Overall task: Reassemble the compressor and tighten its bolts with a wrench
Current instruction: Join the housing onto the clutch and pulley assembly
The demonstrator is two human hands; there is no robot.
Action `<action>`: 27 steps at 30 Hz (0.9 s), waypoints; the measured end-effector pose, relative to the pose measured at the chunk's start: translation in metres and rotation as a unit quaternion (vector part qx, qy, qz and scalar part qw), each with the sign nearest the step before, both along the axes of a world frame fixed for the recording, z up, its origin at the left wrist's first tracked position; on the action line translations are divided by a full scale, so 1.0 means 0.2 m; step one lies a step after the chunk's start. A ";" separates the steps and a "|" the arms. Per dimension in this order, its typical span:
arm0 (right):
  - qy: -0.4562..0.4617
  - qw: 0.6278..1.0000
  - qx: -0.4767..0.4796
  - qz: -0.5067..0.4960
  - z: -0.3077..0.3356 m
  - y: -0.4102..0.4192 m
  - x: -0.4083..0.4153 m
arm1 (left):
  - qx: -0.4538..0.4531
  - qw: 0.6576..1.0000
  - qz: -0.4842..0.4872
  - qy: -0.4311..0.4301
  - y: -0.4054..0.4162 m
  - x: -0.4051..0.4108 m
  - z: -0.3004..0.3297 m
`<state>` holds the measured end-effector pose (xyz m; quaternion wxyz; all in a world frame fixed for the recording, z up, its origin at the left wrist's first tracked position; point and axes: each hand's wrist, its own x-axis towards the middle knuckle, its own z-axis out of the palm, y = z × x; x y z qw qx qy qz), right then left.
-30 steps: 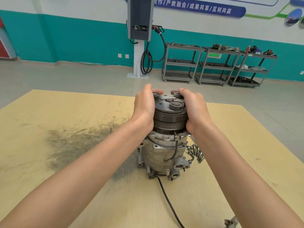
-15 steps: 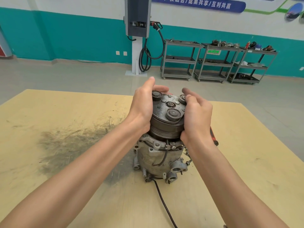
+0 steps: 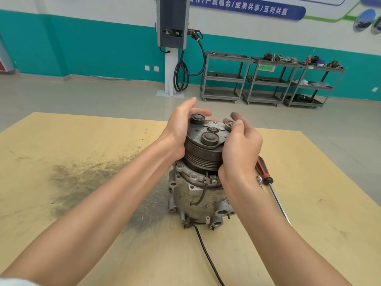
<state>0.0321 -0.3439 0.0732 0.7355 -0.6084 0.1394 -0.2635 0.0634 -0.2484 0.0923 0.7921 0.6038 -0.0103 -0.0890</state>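
Note:
A grey metal compressor [image 3: 198, 199] stands upright on the yellow table [image 3: 61, 193]. Its dark grooved pulley and clutch plate [image 3: 203, 147] sit on top, tilted toward the left. My left hand [image 3: 178, 129] grips the pulley's left side, fingers curled over the far rim. My right hand [image 3: 240, 145] grips the right side, thumb and fingers over the plate's edge. A black wire [image 3: 208, 256] trails from the body toward me. No wrench shows.
A red and black screwdriver [image 3: 268, 176] lies on the table just right of the compressor, behind my right wrist. A dark grease smear [image 3: 82, 182] covers the table to the left. Grey shelf carts [image 3: 266, 79] and a wall charger [image 3: 172, 23] stand far behind.
The compressor top has tipped from level toward the left. My hands shifted round the pulley, and the loose bolts seen at the right are now hidden behind my right arm.

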 end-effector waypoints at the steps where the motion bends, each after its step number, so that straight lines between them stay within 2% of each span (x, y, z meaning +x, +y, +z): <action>1: -0.012 1.000 0.001 -0.007 -0.01 0.00 -0.01 | 0.011 1.000 -0.010 -0.007 0.00 0.00 0.00; 7: -0.062 0.998 0.016 -0.018 -0.05 0.02 -0.07 | 0.007 0.998 -0.047 -0.047 0.00 0.00 -0.01; 13: -0.074 0.995 0.013 -0.064 -0.06 0.06 -0.09 | 0.022 0.995 -0.085 -0.056 0.02 0.01 0.00; 17: -0.070 0.996 0.016 -0.059 -0.06 0.05 -0.09 | 0.015 0.996 -0.073 -0.058 0.01 0.00 0.00; 21: -0.047 0.999 0.008 0.006 -0.04 0.00 -0.08 | 0.020 0.996 -0.042 -0.073 0.01 -0.01 -0.02; 27: 0.002 0.981 0.000 0.192 0.02 -0.18 -0.05 | 0.042 0.990 0.054 -0.127 0.03 -0.10 -0.11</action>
